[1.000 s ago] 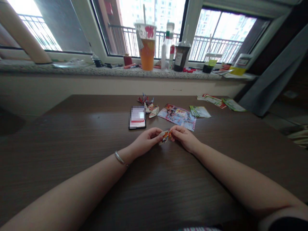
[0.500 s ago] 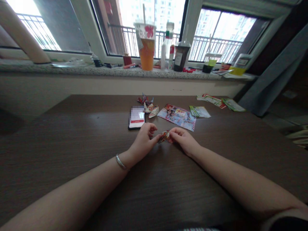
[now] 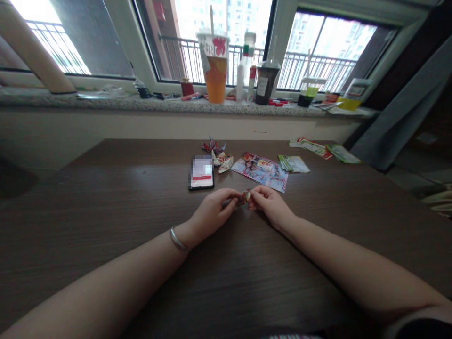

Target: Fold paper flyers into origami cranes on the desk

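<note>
Just in front of the phone (image 3: 201, 172), on the near side and a little to its right, the head view shows a small folded paper (image 3: 243, 197) held between the person's two hands, low over the dark wooden table (image 3: 106, 197). Whether the paper touches the tabletop cannot be told. The left hand (image 3: 212, 213) comes in from the phone's near side, fingers curled in and the thumb and forefinger closed on the paper's left end. The right hand (image 3: 270, 205) meets it from the other side, fingertips pinched tight on the right end, so that only a narrow strip of red and white print shows between the two grips. A silver bracelet (image 3: 176, 239) circles the left wrist, nearer the camera than the phone.

The phone lies flat with its screen lit. Touching or just beside its far right corner sits a cluster of folded paper figures (image 3: 219, 155). To the phone's right lies a colourful printed sheet (image 3: 262, 171), and beyond that sheet, farther right, a stack of green leaflets (image 3: 293, 163). Well behind the phone, on the stone window ledge, stands a tall orange cup (image 3: 216, 70) with a straw.
</note>
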`<state>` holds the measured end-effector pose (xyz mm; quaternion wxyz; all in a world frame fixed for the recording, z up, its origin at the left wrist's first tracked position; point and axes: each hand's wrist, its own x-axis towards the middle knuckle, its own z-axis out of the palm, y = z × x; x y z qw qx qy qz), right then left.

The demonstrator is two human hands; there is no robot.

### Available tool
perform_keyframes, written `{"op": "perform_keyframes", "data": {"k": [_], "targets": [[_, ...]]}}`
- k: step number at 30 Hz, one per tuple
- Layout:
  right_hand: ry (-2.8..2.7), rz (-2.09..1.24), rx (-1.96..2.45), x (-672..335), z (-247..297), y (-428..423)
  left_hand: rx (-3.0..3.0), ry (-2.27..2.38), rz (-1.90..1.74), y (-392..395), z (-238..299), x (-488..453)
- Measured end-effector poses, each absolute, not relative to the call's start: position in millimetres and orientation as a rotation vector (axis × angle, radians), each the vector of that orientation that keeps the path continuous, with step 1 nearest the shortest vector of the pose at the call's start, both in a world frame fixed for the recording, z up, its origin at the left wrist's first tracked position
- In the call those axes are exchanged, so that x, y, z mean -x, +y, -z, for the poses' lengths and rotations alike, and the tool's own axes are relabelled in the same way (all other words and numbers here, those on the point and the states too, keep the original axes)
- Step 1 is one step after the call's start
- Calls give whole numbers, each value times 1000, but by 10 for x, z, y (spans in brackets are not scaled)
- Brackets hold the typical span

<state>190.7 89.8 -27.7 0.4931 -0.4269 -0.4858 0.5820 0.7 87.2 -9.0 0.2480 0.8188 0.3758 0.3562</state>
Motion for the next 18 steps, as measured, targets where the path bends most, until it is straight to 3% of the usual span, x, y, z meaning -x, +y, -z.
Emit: {"op": "perform_keyframes", "data": {"k": [18], "targets": [[-1615, -828, 1120, -1949, 271, 842, -1920, 1006, -896, 851, 107, -47]]}}
